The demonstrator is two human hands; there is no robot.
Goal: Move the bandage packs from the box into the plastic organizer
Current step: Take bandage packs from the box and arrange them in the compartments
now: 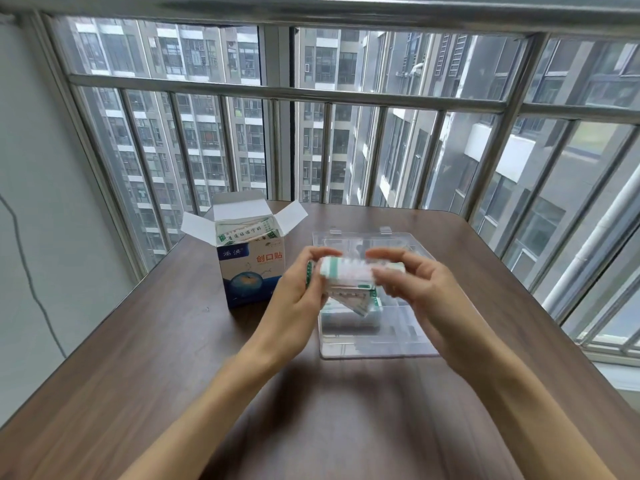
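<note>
Gripping papery bandage packs (349,271) — both hands

The box (252,271) carries red characters "创口贴" on its front face, right of a small blue brand patch (its white script too blurred to read). Print on the bandage packs (242,233) inside the box is not legible.

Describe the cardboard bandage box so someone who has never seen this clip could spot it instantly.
On the brown wooden table by the barred window, look toward the far left edge. The box stands upright there, left of the clear plastic organizer. It is the only opaque carton: white above, blue below, red characters on its front, top flaps open, bandage packs showing inside.
</note>
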